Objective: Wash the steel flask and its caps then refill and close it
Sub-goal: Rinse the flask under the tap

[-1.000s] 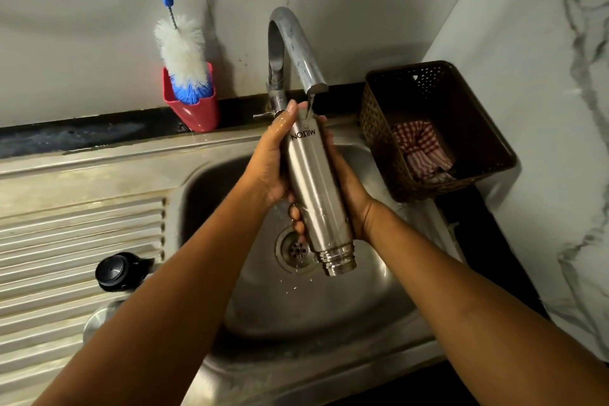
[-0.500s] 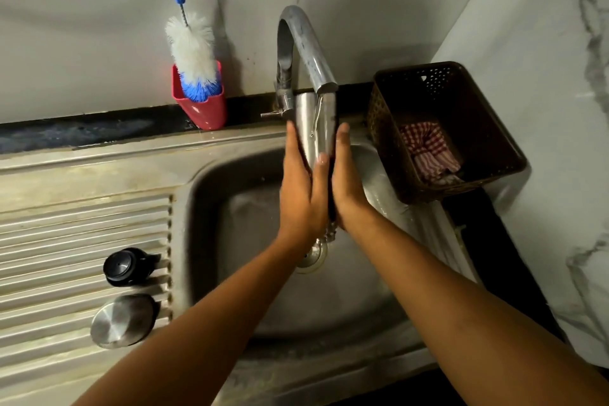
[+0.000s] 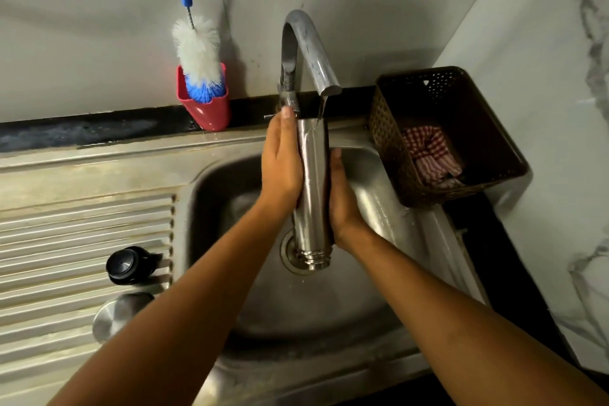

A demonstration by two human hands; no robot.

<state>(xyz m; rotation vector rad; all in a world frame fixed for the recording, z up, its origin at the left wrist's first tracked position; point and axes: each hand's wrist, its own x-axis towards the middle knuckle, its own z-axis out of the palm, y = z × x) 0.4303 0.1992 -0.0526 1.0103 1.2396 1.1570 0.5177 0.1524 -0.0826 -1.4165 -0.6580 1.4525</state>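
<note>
Steel flask (image 3: 311, 188), mouth down under the running tap (image 3: 309, 43), has rolled back into view between the flat, uncurled left hand (image 3: 281, 158) and right hand (image 3: 341, 194), so its outside seems still mid-rinse.

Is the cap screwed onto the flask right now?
No: the flask shows bare threads at its mouth, and the black cap lies on the drainboard.
</note>
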